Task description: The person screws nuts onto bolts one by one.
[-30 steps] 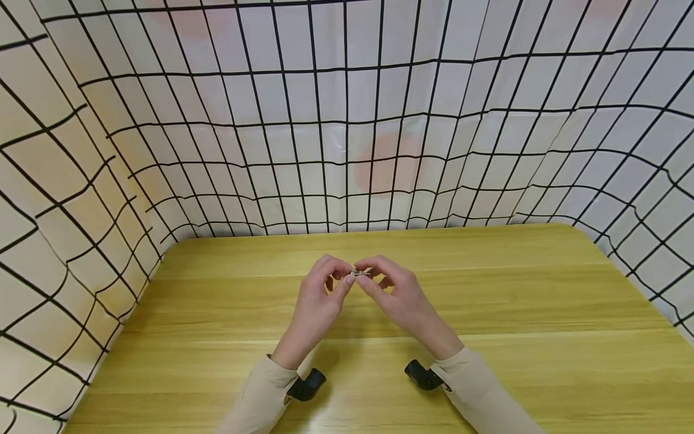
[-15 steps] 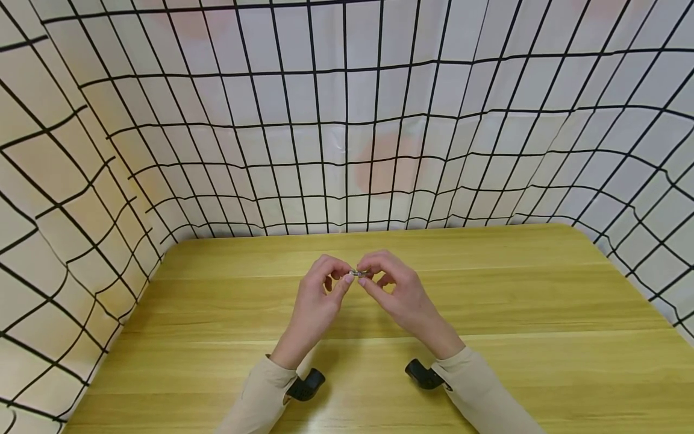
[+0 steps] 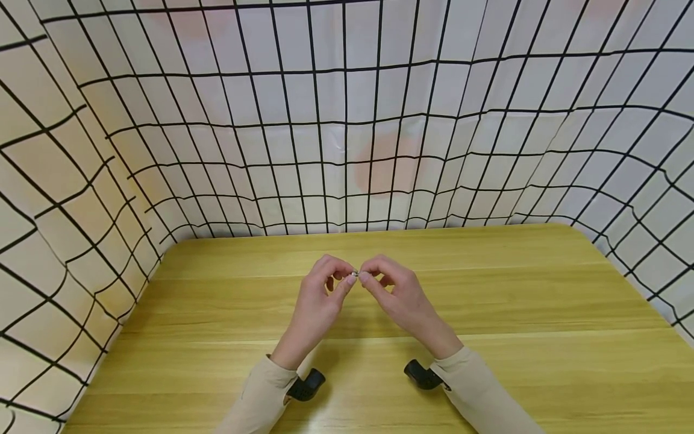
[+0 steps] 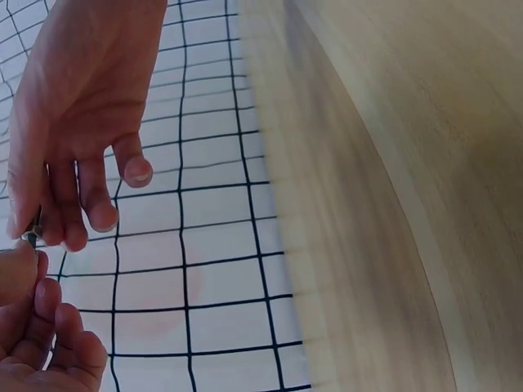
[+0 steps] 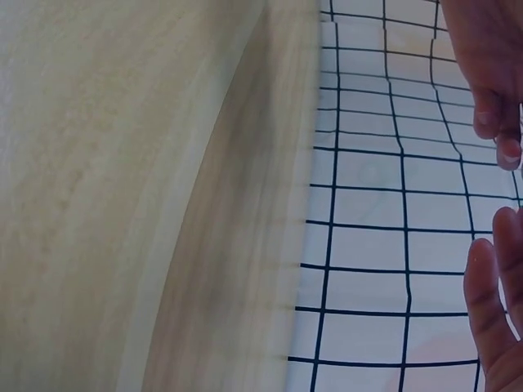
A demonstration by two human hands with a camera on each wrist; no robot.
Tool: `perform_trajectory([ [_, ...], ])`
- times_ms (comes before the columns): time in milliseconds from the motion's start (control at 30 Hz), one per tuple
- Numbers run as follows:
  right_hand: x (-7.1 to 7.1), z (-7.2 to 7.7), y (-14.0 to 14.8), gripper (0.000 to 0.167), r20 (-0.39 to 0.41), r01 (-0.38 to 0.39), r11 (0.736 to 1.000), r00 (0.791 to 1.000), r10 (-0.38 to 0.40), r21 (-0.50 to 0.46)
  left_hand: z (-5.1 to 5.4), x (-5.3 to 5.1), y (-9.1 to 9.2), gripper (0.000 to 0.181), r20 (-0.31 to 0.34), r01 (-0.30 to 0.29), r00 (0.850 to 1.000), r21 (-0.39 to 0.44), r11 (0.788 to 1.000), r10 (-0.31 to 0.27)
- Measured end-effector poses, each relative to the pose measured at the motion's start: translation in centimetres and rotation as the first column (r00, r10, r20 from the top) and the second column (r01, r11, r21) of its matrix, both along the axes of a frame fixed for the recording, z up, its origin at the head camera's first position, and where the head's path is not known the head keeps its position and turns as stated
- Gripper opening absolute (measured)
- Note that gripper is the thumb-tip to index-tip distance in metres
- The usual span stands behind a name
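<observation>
In the head view, both hands meet fingertip to fingertip above the middle of a wooden table. My left hand (image 3: pixel 320 295) pinches a tiny shiny metal piece (image 3: pixel 355 273) between thumb and forefinger. My right hand (image 3: pixel 401 295) pinches its other end, thumb and forefinger together, hiding most of that end. The left wrist view shows the metal piece (image 4: pixel 31 235) as a small ringed part with a thin dark stem; its exact kind is too small to tell. In the right wrist view, fingers show at the right edge, and the held piece cannot be made out.
The wooden table (image 3: pixel 217 337) spreads below both hands. White sheeting with a black grid (image 3: pixel 303 138) stands behind it and along the sides. A black wrist device (image 3: pixel 307 384) sits at the left cuff, another black device (image 3: pixel 422 375) at the right cuff.
The right fingertips have shifted slightly and closed over the right end of the metal piece, so less of it shows. The left hand has barely moved.
</observation>
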State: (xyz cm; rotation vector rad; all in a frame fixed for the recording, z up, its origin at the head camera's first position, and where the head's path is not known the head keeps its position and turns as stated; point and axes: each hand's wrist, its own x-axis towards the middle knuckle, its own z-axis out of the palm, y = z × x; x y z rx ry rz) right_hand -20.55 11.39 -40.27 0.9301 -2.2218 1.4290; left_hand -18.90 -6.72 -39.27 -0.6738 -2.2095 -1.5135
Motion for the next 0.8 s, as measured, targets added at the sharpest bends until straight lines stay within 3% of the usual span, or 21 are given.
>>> perform_trajectory([
  [267,0.7,0.4,-0.4,0.023,0.111,0.052,0.999,0.993,-0.052,0.003,-0.1,0.0,0.1,0.005,0.020,-0.022,1.000,0.019,1.000,0.021],
  [533,1.9,2.6,-0.7,0.023,-0.045,0.001,1.000,0.999,-0.001,-0.002,-0.2,0.0,0.1,0.005,0.025,-0.032,0.999,0.029,0.999,0.032],
  [800,0.2,0.2,-0.4,0.020,-0.033,0.030,0.999,0.999,-0.029,0.011,-0.2,0.1,0.1,0.006,0.011,-0.024,1.000,0.024,0.999,0.023],
])
